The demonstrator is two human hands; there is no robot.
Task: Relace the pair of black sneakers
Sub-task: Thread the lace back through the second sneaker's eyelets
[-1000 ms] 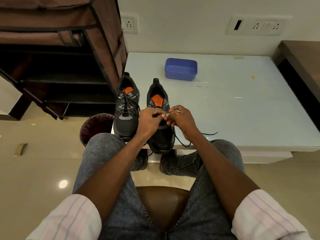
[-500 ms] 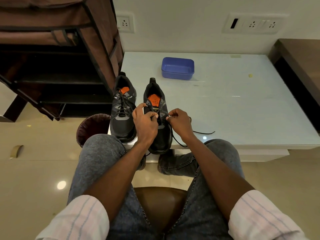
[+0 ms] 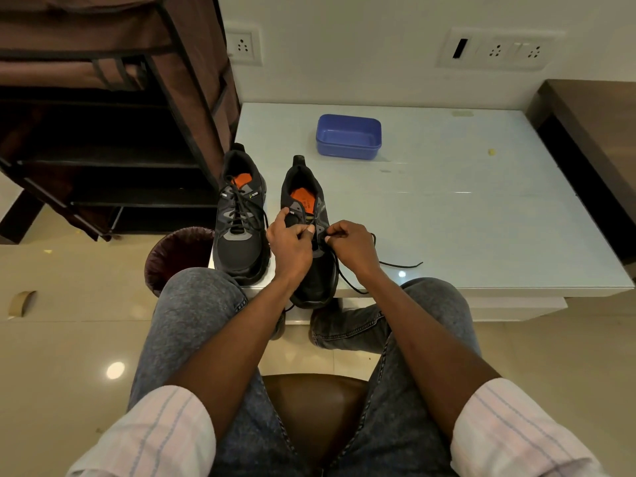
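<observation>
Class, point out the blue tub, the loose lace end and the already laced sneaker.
blue tub [image 3: 348, 146]: head view, front wall.
loose lace end [image 3: 406, 266]: head view, strand lying on the table.
laced sneaker [image 3: 238, 247]: head view, toe cap.

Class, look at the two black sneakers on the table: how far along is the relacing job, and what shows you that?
Done: the left sneaker looks fully laced. In hand: both hands, left hand and right hand, pinch the lace over the right sneaker. Left: its upper eyelets look unlaced, and a loose end trails on the table.
</observation>
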